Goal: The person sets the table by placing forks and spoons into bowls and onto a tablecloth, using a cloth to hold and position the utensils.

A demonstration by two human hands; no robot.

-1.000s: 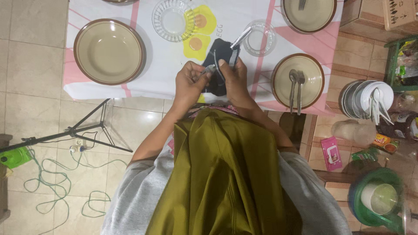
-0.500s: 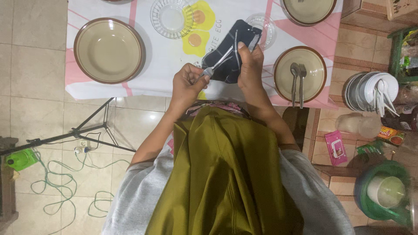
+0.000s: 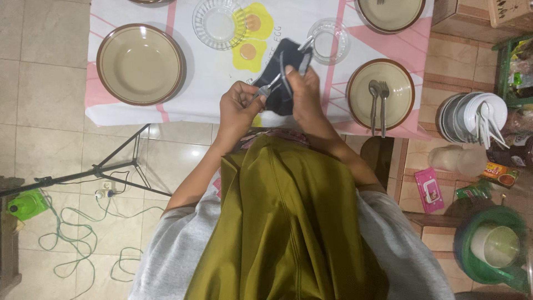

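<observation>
My left hand (image 3: 239,105) pinches the tined end of a metal fork (image 3: 271,85) over the near table edge. My right hand (image 3: 302,94) is wrapped around the fork's handle through a dark cloth (image 3: 277,72), and the handle tip sticks out past my fingers toward a small glass bowl (image 3: 330,40). The cloth hangs down between both hands. To the right stands a brown-rimmed plate (image 3: 380,94) with a spoon and a fork (image 3: 378,105) lying in it.
A large brown-rimmed plate (image 3: 140,64) sits at the left of the pink-and-white tablecloth (image 3: 211,83), a glass dish (image 3: 221,23) behind the hands, another plate (image 3: 391,14) at back right. Stacked white dishes (image 3: 469,125), a green bucket (image 3: 488,250), a stand (image 3: 100,166) and cables on the floor.
My right hand slid back down the fork toward my left hand with the cloth, after reaching farther out along the handle half a second ago. My left hand stayed put.
</observation>
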